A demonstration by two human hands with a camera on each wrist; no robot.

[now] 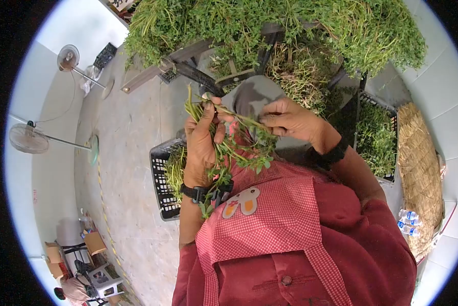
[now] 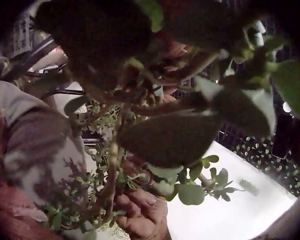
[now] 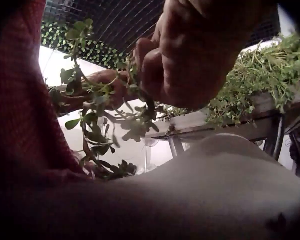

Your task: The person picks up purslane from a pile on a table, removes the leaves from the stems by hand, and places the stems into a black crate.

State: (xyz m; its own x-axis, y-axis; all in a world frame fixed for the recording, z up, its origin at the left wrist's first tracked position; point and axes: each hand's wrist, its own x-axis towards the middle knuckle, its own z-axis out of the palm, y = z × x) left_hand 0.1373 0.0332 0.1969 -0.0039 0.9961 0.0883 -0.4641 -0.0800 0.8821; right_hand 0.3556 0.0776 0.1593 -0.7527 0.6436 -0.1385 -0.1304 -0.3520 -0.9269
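Red checked apron (image 1: 270, 214) fills the foreground; just above it the left hand (image 1: 202, 145) grips a bunch of green stems (image 1: 229, 153) upright; the right hand (image 1: 290, 120) pinches one stem at the bunch's top; a black crate (image 1: 160, 178) sits below.

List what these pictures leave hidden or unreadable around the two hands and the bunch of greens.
- Head view: the stem ends of the greens are covered by the left hand.
- Left wrist view: dark blurred leaves against the lens hide the left hand.
- Right wrist view: the right hand is in shadow; its fingers' pinch is unclear.
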